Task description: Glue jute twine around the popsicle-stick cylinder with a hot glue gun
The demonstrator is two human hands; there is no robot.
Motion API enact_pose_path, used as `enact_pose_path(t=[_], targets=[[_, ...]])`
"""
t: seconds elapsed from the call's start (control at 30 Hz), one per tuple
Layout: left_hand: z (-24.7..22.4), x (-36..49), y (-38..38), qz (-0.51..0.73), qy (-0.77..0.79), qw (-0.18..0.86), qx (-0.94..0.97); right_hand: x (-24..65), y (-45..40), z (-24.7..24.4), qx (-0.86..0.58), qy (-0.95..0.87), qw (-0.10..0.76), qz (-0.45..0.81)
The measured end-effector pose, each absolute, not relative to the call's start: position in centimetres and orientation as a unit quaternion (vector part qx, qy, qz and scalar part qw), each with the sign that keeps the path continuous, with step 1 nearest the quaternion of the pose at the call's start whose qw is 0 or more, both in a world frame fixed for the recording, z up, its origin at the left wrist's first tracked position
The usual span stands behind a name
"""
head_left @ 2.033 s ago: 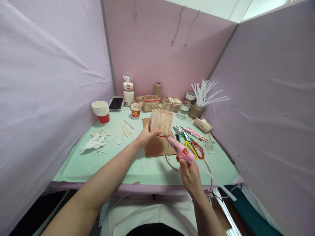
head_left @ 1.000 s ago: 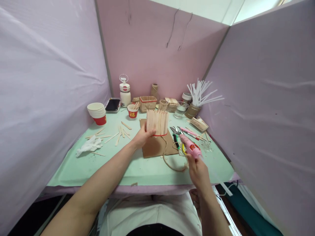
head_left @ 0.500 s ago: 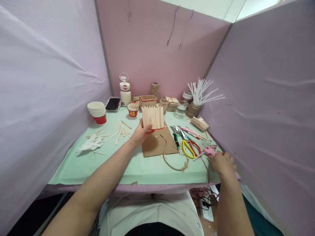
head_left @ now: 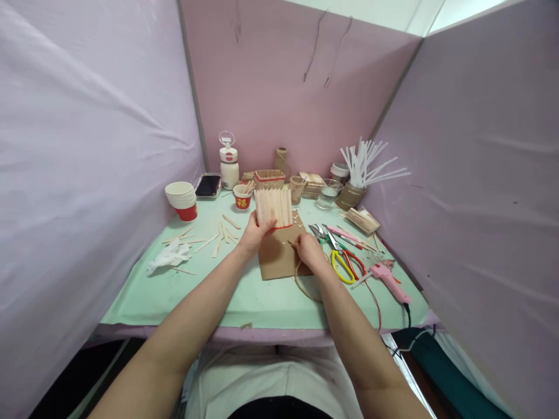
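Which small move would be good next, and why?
Probably lift the cord to the red lower edge of the stick piece: the right hand seems to pinch the cord's end below it, while the left hand holds the piece and the glue gun lies aside.

Off-white trousers (head_left: 257, 378), black garment (head_left: 279, 409)
Trousers creased and seamed at six o'clock, above the garment's curved edge; left hand (head_left: 254, 234) and right hand (head_left: 309, 251) bare.

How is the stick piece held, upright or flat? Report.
Upright: the left hand holds the stick piece, jagged end up, red edge below.
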State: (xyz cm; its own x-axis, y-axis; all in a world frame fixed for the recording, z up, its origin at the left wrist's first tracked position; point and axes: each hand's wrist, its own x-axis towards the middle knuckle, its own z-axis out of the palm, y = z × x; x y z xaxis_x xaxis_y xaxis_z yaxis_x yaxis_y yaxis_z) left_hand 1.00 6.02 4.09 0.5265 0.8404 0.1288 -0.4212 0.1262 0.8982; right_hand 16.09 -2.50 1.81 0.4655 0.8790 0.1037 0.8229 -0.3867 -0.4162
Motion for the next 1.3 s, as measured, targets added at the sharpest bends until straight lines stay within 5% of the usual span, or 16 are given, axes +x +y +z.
enact_pose_path(t=[0.23, 0.4, 0.53, 0.67, 0.93, 1.1, 1.3], targets=[[4.0, 1.1, 6.0, 0.440, 0.226, 0.718, 0.489, 16.6, -3.6, 1.8, -0.800, -0.486, 0.335, 0.111], [3.9, 1.2, 5.9, 0.431, 0.234, 0.719, 0.493, 16.7, -5.5, 2.2, -0.591, -0.355, 0.613, 0.386], [3.8, 1.3, 5.7, 0.417, 0.228, 0.722, 0.502, 16.5, -6.7, 2.7, -0.513, -0.287, 0.660, 0.468], [3.6, 1.4, 5.5, 0.409, 0.231, 0.721, 0.510, 15.9, -7.0, 2.7, -0.540, -0.306, 0.680, 0.391], [3.7, 1.4, 5.5, 0.415, 0.221, 0.721, 0.510, 12.7, -9.4, 3.6, -0.597, -0.546, 0.585, -0.062], [3.7, 1.4, 5.4, 0.420, 0.221, 0.722, 0.503, 11.7, -10.4, 3.8, -0.550, -0.621, 0.551, -0.097], [3.7, 1.3, 5.4, 0.420, 0.220, 0.721, 0.505, 10.8, -10.8, 3.6, -0.512, -0.550, 0.660, -0.011]])
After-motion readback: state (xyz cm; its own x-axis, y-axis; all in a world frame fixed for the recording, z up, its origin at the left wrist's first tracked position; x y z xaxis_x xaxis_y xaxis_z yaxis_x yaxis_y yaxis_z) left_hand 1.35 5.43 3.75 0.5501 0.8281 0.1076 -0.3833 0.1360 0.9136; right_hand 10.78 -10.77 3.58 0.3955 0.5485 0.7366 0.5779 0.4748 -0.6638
